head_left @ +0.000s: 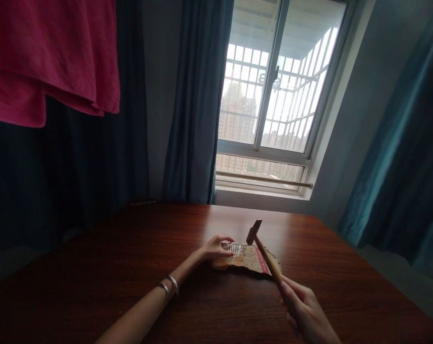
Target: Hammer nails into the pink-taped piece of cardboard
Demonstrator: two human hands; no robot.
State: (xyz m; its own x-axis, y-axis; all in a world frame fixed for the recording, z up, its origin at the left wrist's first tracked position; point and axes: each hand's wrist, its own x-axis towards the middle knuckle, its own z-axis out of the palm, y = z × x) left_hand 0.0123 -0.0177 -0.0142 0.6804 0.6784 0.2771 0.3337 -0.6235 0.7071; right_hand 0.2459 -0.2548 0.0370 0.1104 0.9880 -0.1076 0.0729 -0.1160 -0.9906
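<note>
My left hand (216, 247) curls over the far left corner of the kalimba (243, 260), which lies flat near the middle of the worktop (112, 267). My right hand (304, 310) is closed around the handle of a hammer (267, 258). Its head hangs just above the tines (234, 247).

left hand (216, 247) curled, right hand (304, 306) clenched

We see a dark reddish-brown wooden table (112, 267), its grain running left to right; on it, right of middle, we find one small wooden board (247, 260) lying flat, dotted with holes; thin nails (234, 247) stand at its far end.
</note>
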